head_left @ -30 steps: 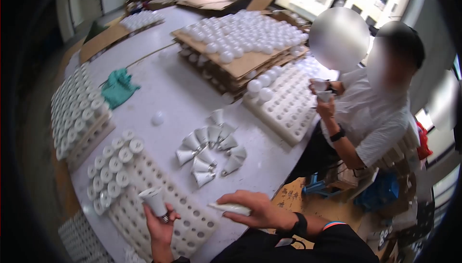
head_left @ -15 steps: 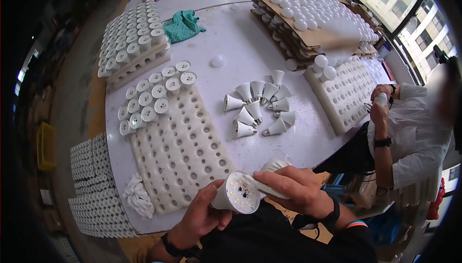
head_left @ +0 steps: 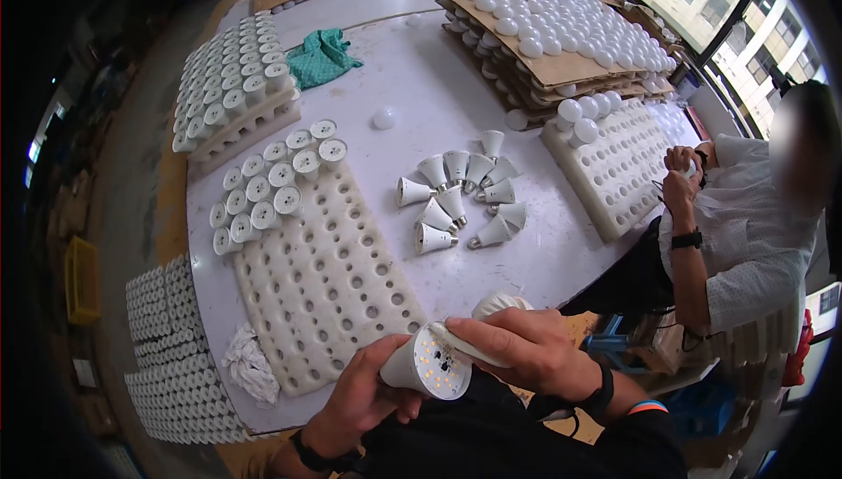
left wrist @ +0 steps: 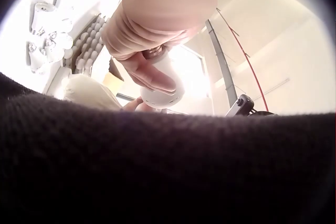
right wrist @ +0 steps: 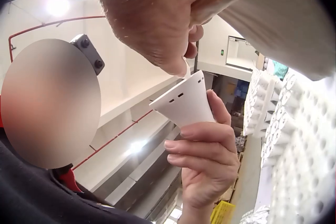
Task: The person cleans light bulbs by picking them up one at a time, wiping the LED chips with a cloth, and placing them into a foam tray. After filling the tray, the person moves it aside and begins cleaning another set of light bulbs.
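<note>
My left hand (head_left: 355, 391) grips a white LED bulb housing (head_left: 405, 372) close to my body, thumb and fingers round its side. Its open end tilts up, showing a round board with yellow LEDs and a dark centre; the metal screw base shows in the left wrist view (left wrist: 155, 52). In my right hand (head_left: 548, 356) is a bunched white cloth (head_left: 502, 305), pinched by the fingers at the housing's rim and overlapping part of the board. That cloth (right wrist: 283, 19) hangs away from the fingers in the right wrist view.
A holed foam tray (head_left: 324, 277) bears several upright housings (head_left: 286, 199) at its far end. Loose housings (head_left: 456, 168) lie mid-table. Stacked cardboard with white domes (head_left: 561, 27), a green cloth (head_left: 323, 60) and another foam tray (head_left: 610, 172) stand beyond. A person (head_left: 745, 216) works at right.
My left hand has brought the housing from over the foam tray to my body and turned its board up. My right hand has moved the cloth onto its rim. The head view has turned.
</note>
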`<state>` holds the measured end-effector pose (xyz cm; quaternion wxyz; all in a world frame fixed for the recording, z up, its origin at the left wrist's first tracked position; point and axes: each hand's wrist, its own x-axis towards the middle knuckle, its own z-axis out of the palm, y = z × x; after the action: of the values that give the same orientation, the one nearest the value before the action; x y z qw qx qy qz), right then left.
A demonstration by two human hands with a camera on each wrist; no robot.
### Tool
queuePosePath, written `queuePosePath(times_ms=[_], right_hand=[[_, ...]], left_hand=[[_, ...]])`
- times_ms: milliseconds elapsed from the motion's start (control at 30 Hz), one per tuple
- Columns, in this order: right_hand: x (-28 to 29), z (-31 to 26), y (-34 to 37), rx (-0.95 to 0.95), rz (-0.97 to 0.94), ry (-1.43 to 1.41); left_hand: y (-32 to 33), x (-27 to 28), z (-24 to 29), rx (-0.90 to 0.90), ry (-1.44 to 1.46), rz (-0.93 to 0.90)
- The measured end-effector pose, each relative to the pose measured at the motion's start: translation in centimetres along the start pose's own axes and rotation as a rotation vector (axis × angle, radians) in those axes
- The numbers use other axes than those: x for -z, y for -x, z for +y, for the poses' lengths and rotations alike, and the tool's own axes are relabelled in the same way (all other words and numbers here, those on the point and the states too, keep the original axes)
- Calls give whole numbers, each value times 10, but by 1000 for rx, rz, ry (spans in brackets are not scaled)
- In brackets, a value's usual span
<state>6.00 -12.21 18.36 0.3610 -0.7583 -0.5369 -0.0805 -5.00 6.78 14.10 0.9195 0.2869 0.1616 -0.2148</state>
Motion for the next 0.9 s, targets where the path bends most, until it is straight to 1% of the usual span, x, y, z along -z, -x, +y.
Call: queuePosePath(times_ms=[100, 167, 200, 267, 300, 367, 400, 467, 500, 567, 600, 667, 700, 767, 800, 867, 900], right_hand=[[1, -4, 1, 6, 35, 60], [2, -4, 1, -6, 15, 57], [2, -4, 1, -12, 20, 60], [2, -3, 1, -24, -26, 32], [2, -3, 0, -32, -24, 34], [3, -4, 0, -46, -23, 36], [3, -4, 0, -50, -23, 35], [2, -3, 1, -67, -38, 26], [3, -4, 1, -74, -38, 25], [4, -6, 0, -82, -71, 17], [4, -6, 0, -88, -70, 16], [4, -6, 0, -105, -94, -37], [4, -6, 0, -110, -94, -40], [5, -6, -2, -129, -107, -108], [6, -7, -3, -138, -107, -115], [7, -9, -4, -241, -125, -216], [7, -8, -5, -250, -122, -221]], left_hand=[[2, 5, -4, -3, -9, 5], [6, 2, -4, -132, -37, 36], [7, 0, -3, -125, -41, 33], [11, -6, -3, -279, -128, 73], [11, -8, -2, -271, -129, 71], [13, -10, 0, -384, -182, 42], [13, -9, -1, -380, -182, 43], [13, -5, -5, -510, -282, 53], [14, -3, -5, -503, -282, 53], [14, -1, -5, -613, -500, 75], [13, -2, -5, -607, -501, 75], [13, -4, -5, -673, -529, 117], [11, -3, -6, -667, -529, 118], [8, 0, -9, -851, -606, 91], [8, 1, -9, -840, -607, 94], [6, 1, -4, -980, -857, 25], [5, 1, -3, -970, -859, 24]])
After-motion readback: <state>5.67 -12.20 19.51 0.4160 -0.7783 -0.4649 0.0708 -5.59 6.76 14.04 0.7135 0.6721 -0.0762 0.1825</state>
